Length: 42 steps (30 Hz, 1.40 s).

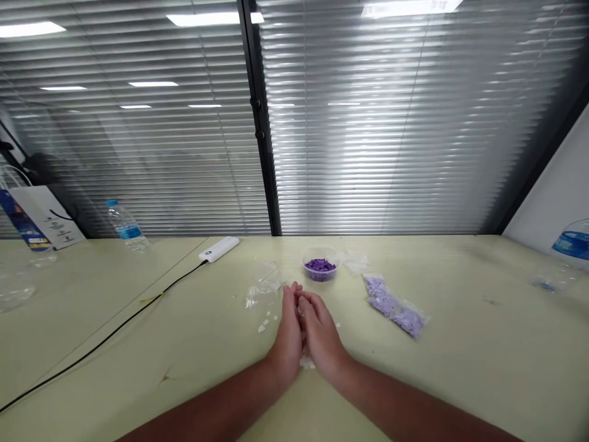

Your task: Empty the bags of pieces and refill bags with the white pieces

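Seen from above: the left hand (288, 334) and the right hand (321, 336), cupped together low over the pale green table (460, 344), fingers curled, fingertips touching, wrists apart. Grip curved and closed-looking, yet no telling whether anything was actually held between the palms. Small white bits (301, 319), glimpsed in the narrow gap between the hands, with more of the same on the table just under the heels of both hands and a few more just left of the left hand. Nearest to the left hand, a crumpled clear plastic bag (262, 285), lying flat on the table. Ahead of the hands, a small clear cup (321, 265) filled with purple bits, and just beside it a scrap of clear plastic (356, 261). To the right, a strip of small packets (394, 307) of purple bits, lying at a slant. Further left, a white power bank (219, 248) with a black cable (105, 334) trailing toward the near table edge. At the far left, a water bottle (125, 225) and a paper bag (46, 215); at the far right, a second water bottle (573, 242), cut off by the frame. Behind the table, window blinds (368, 123).
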Motion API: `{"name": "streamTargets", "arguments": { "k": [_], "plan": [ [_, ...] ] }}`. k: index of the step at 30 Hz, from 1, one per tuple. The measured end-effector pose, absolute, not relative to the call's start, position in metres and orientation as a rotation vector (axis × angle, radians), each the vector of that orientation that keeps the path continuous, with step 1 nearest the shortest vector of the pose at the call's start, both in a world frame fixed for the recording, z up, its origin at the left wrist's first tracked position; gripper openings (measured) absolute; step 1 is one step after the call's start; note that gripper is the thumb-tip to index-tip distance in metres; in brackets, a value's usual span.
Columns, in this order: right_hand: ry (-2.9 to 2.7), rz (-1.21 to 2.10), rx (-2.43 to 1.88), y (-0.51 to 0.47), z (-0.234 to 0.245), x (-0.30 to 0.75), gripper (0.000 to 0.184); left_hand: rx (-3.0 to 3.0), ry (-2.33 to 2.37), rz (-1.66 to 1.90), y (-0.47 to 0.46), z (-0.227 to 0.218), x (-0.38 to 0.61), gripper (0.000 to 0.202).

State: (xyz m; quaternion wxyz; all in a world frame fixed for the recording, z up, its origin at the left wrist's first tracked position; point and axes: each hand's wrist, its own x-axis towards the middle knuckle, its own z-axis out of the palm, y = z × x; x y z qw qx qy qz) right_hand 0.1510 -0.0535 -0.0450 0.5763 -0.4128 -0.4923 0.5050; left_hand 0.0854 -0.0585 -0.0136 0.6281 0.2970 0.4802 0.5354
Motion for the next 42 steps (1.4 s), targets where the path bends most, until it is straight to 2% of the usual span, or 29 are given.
{"name": "streamTargets", "arguments": {
  "k": [4, 6, 10, 12, 16, 22, 26, 32, 42],
  "plan": [
    [-1.572, 0.805, -0.991, -0.053, -0.046, 0.157, 0.023, 0.737, 1.140, 1.258, -0.053, -0.011, 0.073, 0.081],
    [-1.745, 0.641, -0.994, -0.052, -0.046, 0.163, 0.022, 0.769, 1.129, 1.297, -0.050, -0.002, 0.061, 0.081],
    [-2.040, 0.349, -0.972, -0.048, -0.045, 0.175, 0.046, 0.891, 1.068, 1.428, -0.043, 0.020, 0.038, 0.072],
    [-2.147, 0.281, -0.964, -0.046, -0.046, 0.178, 0.052, 0.970, 1.025, 1.470, -0.037, 0.026, 0.028, 0.070],
    [-2.262, 0.202, -0.967, -0.039, -0.048, 0.178, 0.040, 1.141, 1.026, 1.474, -0.023, 0.021, 0.012, 0.067],
    [-2.302, 0.216, -0.909, -0.023, -0.046, 0.183, 0.019, 1.466, 1.206, 1.427, -0.022, 0.002, -0.004, 0.040],
    [-2.340, 0.199, -0.852, -0.014, -0.043, 0.189, 0.012, 1.743, 1.185, 1.273, -0.031, 0.000, -0.010, 0.035],
    [-2.433, 0.098, -0.868, -0.012, -0.045, 0.192, 0.012, 2.248, 1.215, 1.112, -0.036, 0.003, -0.017, 0.022],
    [-2.496, 0.035, -0.883, -0.012, -0.044, 0.200, 0.033, 2.313, 1.279, 1.253, -0.034, 0.003, -0.019, 0.022]
  ]
}}
